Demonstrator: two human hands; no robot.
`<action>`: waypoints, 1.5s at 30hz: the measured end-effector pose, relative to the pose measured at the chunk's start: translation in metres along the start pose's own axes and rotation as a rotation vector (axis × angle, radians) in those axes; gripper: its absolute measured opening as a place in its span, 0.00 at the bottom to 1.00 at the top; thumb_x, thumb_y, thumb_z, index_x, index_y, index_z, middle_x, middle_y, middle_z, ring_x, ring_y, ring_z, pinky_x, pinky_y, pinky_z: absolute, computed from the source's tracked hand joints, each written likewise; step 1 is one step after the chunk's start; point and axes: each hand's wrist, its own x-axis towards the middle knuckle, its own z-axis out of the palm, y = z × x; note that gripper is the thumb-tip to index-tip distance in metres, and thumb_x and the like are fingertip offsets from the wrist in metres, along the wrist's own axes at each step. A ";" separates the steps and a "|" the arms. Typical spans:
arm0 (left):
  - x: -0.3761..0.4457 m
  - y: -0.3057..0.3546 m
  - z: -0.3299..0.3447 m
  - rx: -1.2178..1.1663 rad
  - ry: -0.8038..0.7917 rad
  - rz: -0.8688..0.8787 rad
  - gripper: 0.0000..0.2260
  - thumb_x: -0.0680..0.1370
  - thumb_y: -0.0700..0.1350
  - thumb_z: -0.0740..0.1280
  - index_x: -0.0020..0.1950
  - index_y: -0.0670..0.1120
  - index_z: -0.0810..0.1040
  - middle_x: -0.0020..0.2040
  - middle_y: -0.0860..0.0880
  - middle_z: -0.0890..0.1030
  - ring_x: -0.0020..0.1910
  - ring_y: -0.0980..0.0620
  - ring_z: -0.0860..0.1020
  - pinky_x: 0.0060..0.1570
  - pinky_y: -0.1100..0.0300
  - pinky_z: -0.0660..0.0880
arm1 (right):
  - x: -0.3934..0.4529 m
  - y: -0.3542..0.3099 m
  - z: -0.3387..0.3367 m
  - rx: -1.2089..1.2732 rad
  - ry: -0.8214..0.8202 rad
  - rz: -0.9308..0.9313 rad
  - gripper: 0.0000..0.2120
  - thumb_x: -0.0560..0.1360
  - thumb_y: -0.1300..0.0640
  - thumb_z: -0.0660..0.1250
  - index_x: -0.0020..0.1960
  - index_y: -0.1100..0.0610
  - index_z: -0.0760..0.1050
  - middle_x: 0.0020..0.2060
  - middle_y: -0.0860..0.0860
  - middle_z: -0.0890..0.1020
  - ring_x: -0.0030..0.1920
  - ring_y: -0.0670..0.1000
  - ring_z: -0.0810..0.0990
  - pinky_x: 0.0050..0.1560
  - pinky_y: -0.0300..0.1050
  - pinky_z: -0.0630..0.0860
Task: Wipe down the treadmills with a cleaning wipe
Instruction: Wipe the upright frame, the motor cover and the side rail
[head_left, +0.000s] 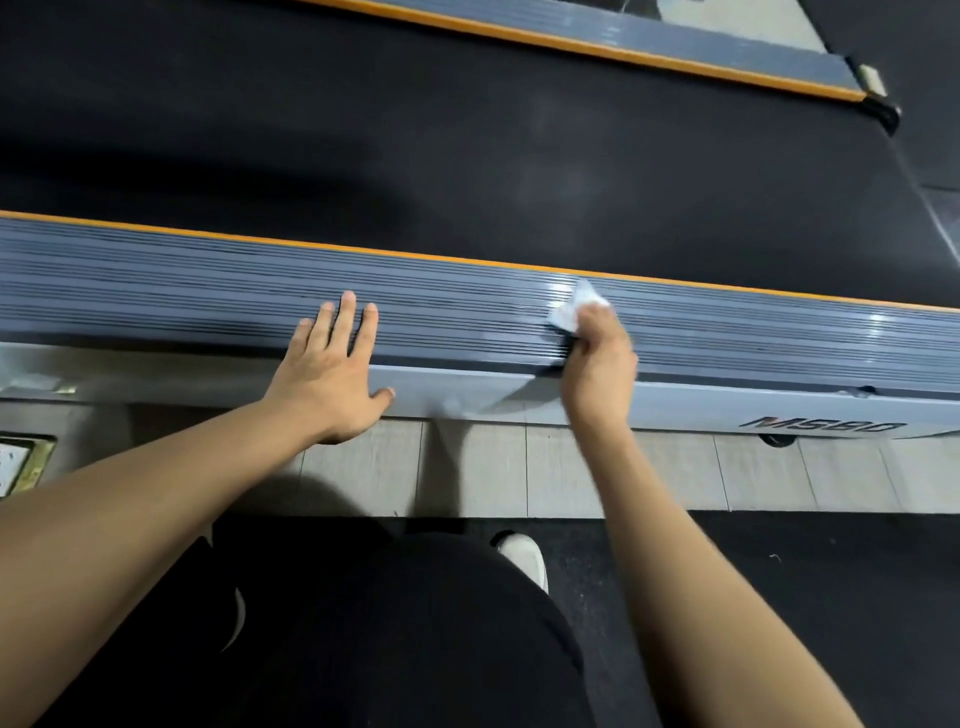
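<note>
The right hand (597, 358) pinched a small white wipe (574, 309) in curled fingers and pressed it onto the ribbed grey side rail (208, 291) of the nearer treadmill. The left hand (332, 374) lay spread and flat, fingers straight on the same rail, thumb down on the pale frame (467, 395) below it, seemingly as a brace.

The wipe looked crumpled into a small wad, so it could have skimmed over the ridges and left the grooves between them dirty. A glossy wet patch showed near the wipe; the bracing palm could have slipped on such a patch, or smeared a stretch already cleaned. The wad could also have worked loose from so light a pinch and dropped to the tiled floor (623, 473).

Counted: two hands, one wipe, two grey rails with orange edging, the nearer one and a farther rail (675, 47) at the top, with one black belt (467, 171) between them. Whether the two rails belonged to one treadmill or two could not be told. One white shoe (524, 556) showed beside dark trouser legs.
</note>
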 end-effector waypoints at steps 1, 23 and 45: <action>0.000 0.000 0.001 -0.002 0.006 0.003 0.43 0.82 0.65 0.54 0.81 0.46 0.31 0.81 0.40 0.31 0.82 0.40 0.37 0.80 0.45 0.41 | -0.009 -0.016 0.017 0.051 -0.002 -0.052 0.10 0.82 0.59 0.59 0.49 0.62 0.77 0.46 0.48 0.80 0.49 0.47 0.77 0.58 0.44 0.73; 0.001 -0.010 0.001 0.025 0.040 0.041 0.45 0.81 0.65 0.60 0.82 0.46 0.33 0.82 0.40 0.35 0.82 0.39 0.42 0.81 0.47 0.47 | -0.036 -0.005 0.015 0.103 -0.334 -0.495 0.12 0.79 0.66 0.67 0.61 0.60 0.82 0.63 0.52 0.81 0.69 0.48 0.74 0.73 0.36 0.64; 0.001 0.148 -0.023 0.019 0.129 0.289 0.34 0.84 0.52 0.57 0.84 0.44 0.44 0.84 0.43 0.42 0.83 0.43 0.46 0.81 0.49 0.47 | 0.006 0.123 -0.105 -0.056 -0.214 -0.153 0.21 0.80 0.69 0.59 0.67 0.54 0.79 0.69 0.49 0.77 0.73 0.49 0.71 0.75 0.46 0.65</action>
